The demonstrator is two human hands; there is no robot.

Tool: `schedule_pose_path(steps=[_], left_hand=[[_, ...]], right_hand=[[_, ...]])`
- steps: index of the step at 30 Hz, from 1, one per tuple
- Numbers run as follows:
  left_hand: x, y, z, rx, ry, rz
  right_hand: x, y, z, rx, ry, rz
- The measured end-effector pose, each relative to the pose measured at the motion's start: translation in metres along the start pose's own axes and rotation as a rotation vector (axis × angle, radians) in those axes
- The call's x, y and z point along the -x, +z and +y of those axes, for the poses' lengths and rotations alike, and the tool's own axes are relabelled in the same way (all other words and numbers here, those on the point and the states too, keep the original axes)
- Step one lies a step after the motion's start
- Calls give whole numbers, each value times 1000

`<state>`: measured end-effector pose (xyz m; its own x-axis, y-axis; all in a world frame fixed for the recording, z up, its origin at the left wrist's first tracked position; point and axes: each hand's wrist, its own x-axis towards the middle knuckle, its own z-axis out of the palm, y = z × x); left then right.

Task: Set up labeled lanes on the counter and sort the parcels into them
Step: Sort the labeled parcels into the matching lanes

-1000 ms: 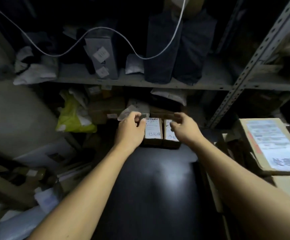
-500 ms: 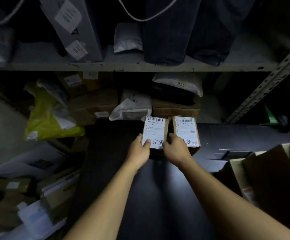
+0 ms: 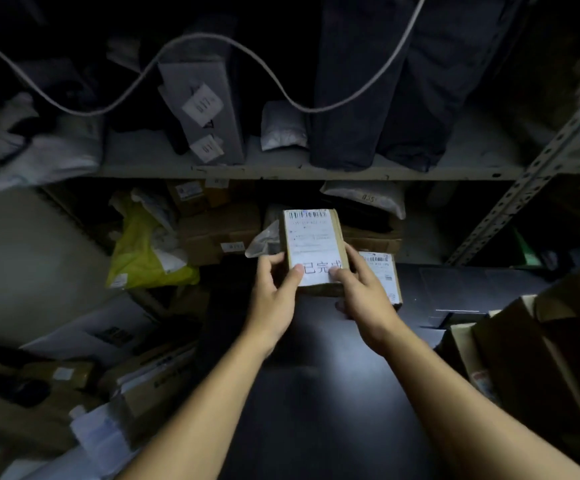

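You grip the labelled box point(image 3: 314, 251) in both hands — left hand point(image 3: 274, 299), right hand point(image 3: 364, 299) — lifted just above the dark counter point(image 3: 316, 393), label facing you, likely to read its lane marking.

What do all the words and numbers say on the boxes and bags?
"已完成": handwritten on the label of the small box that both hands hold.
"035": on the grey bag under the shelf.
"017", as far as I can tell: on the tags of the grey parcel on the shelf.
Too small or blurred: the barcode numbers and print on the held box and on the second box lying on the counter.
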<state>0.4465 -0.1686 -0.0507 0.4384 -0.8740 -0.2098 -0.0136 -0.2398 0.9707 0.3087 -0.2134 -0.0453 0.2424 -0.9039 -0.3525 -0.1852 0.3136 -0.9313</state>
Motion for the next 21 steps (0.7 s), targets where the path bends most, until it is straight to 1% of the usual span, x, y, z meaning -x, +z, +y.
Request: schedule_pose_path(steps=[2,4,9,11,16,21], left_hand=[[18,-3,32,63,51,-11],[40,-3,60,111,89,-69],[110,7,126,201,160,-138],[140,15,147,208,201,-149],[220,42,179,209,265,-112],[287,77,189,235,290,-63]], right_hand=[[20,-8,-23,-31,-69,23],[44,-18,-45,-77,-114,38],[108,-52,-94,-117,-304,10],[137,-68,-107,-110,-351,-33],[204,-120,-128,-27,-404,-143],[256,-167,-129,-31,-422,-165]])
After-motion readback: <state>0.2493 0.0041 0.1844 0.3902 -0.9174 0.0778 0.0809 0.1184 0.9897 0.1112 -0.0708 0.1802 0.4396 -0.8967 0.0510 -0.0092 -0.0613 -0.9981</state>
